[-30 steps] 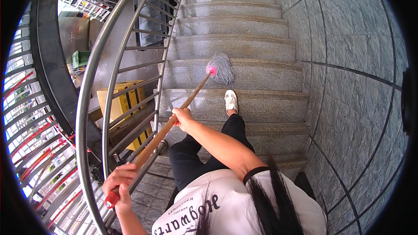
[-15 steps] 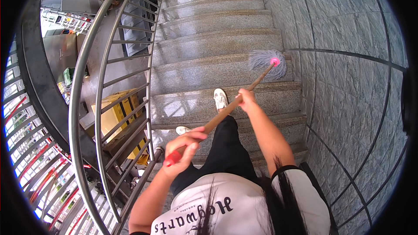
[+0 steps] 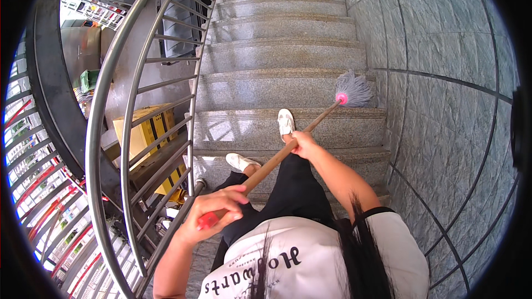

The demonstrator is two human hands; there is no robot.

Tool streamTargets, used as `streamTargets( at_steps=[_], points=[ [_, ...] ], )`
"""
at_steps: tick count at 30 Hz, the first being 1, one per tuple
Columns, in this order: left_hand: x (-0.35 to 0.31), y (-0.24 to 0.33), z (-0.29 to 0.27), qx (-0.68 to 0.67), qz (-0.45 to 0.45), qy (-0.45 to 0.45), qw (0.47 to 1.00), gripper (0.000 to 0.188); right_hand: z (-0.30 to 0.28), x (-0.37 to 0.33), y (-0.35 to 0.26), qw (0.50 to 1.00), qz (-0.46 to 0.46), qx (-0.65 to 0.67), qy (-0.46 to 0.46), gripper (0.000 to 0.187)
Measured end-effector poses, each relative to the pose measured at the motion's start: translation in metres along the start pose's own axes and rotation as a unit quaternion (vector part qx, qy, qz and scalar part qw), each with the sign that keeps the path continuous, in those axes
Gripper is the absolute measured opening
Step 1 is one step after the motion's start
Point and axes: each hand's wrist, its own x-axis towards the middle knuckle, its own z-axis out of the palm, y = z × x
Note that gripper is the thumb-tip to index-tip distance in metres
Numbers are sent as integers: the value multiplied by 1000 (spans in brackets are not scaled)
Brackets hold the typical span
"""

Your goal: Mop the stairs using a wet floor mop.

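A mop (image 3: 271, 161) with a wooden handle slants across in front of me, its red-tipped end near my body. My left hand (image 3: 213, 213) is wrapped loosely round that upper end. Farther down the handle, my right hand (image 3: 303, 143) grips the wood. The grey string mop head (image 3: 353, 89), joined by a pink collar, rests against the stairs close to the tiled wall. Its strands fan out away from me. My two feet in white shoes (image 3: 286, 123) stand on the steps to the left of the handle.
Grey stone stairs (image 3: 282, 89) run away ahead of me. Along the left runs a metal railing (image 3: 127, 105), with a yellow cardboard box (image 3: 147, 133) and a green bin (image 3: 88, 80) beyond and below it. A grey tiled wall (image 3: 443, 116) borders the right side.
Both hands have drawn the mop handle back toward me and slightly left. The mop head has come nearer, and its strands now trail away to the far right.
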Motion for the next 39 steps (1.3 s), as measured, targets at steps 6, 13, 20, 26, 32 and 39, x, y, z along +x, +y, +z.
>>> streamTargets(
  at_steps=[6,13,20,26,32,39],
  points=[
    [-90,53,-30,29,-69,184,980,21,138,-37,46,997,-2,-20,-79,10],
    [-125,66,-14,144,-44,287,946,39,226,-51,62,978,14,-65,-200,16],
    [-123,54,-20,173,25,254,951,26,225,-53,59,970,-2,-75,-230,16],
    [-130,44,-44,46,34,256,965,21,185,-54,47,981,-12,-57,-182,16],
    [-91,-2,-36,-160,89,361,914,24,130,-48,19,993,14,44,-110,16],
    [-51,-17,-34,-264,84,474,836,9,99,-40,15,999,12,-28,-29,16]
  ],
)
